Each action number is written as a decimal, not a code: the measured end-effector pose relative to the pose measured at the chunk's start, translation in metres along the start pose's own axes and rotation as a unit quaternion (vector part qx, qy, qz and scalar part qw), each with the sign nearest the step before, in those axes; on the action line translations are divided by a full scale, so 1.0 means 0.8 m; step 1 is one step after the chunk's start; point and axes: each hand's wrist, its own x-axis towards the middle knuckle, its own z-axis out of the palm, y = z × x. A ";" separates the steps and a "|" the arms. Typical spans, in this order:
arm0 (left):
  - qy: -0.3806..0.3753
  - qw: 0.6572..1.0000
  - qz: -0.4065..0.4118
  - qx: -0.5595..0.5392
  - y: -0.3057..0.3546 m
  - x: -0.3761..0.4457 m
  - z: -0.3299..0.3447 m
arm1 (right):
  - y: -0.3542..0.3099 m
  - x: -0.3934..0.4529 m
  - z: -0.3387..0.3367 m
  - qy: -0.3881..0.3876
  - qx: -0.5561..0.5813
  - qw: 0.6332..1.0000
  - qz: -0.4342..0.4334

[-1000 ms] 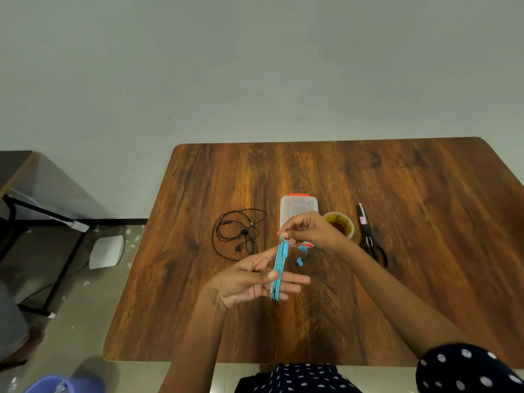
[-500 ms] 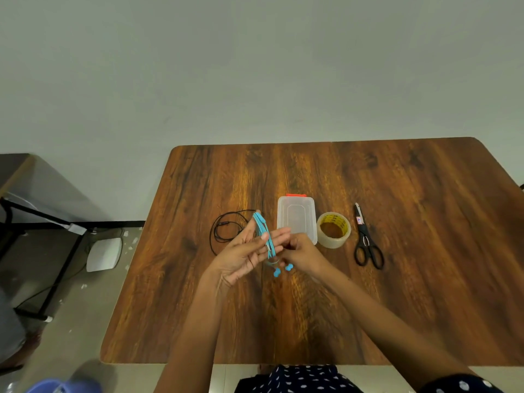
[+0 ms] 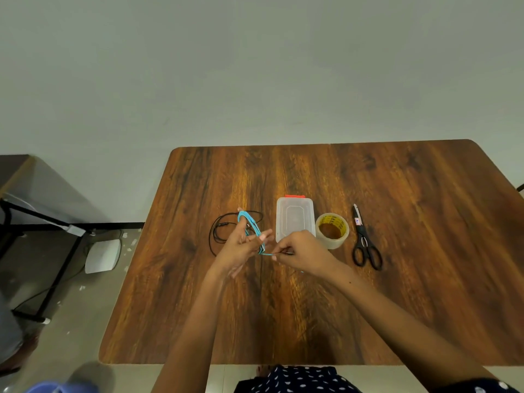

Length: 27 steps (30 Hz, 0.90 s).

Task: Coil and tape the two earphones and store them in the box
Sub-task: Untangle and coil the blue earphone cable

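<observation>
A brown wooden table (image 3: 397,251) filled most of the scene, and the person's two bare arms reached over its near edge. Toward the far middle sat a clear plastic box (image 3: 295,219) with its lid on and a red clip at the far end; just right of it lay a roll of tape (image 3: 331,230), and farther right a pair of black scissors (image 3: 365,242). The left hand (image 3: 241,248) was raised with its fingers stretched out, the blue earphone (image 3: 251,226) wound in loops around them. The right hand (image 3: 300,251), just beside it, pinched the loose end of that blue cord. The black earphone (image 3: 221,231) lay loose on the table behind the left hand.
</observation>
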 end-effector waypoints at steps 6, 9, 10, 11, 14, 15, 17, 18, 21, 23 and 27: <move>-0.092 0.991 -0.086 0.053 -0.010 -0.016 -0.012 | -0.001 0.010 -0.040 -0.031 -0.082 0.995 -0.035; -0.149 0.982 -0.106 0.048 -0.013 -0.023 -0.009 | -0.006 0.017 -0.046 -0.055 -0.067 0.994 -0.059; -0.167 0.979 -0.106 0.048 -0.013 -0.025 -0.007 | -0.008 0.019 -0.046 -0.059 -0.058 0.994 -0.065; -0.184 0.976 -0.106 0.049 -0.012 -0.027 -0.004 | -0.009 0.020 -0.045 -0.060 -0.045 0.995 -0.070; -0.226 0.966 -0.109 0.057 -0.009 -0.032 0.002 | -0.007 0.025 -0.042 -0.048 0.010 0.996 -0.076; -0.236 0.964 -0.111 0.057 -0.009 -0.034 0.003 | -0.006 0.026 -0.041 -0.043 0.027 0.996 -0.078; -0.254 0.960 -0.113 0.045 -0.011 -0.037 0.001 | -0.005 0.027 -0.038 -0.036 0.042 0.995 -0.086; -0.263 0.957 -0.112 0.038 -0.012 -0.039 0.001 | -0.005 0.026 -0.037 -0.037 0.050 0.994 -0.092; -0.294 0.949 -0.112 0.017 -0.016 -0.045 -0.004 | -0.001 0.023 -0.039 -0.062 0.094 0.988 -0.105; -0.313 0.942 -0.117 -0.001 -0.020 -0.048 -0.004 | 0.001 0.022 -0.044 -0.096 0.127 0.982 -0.101; -0.341 0.931 -0.121 -0.038 -0.026 -0.052 -0.004 | 0.008 0.024 -0.052 -0.148 0.161 0.969 -0.115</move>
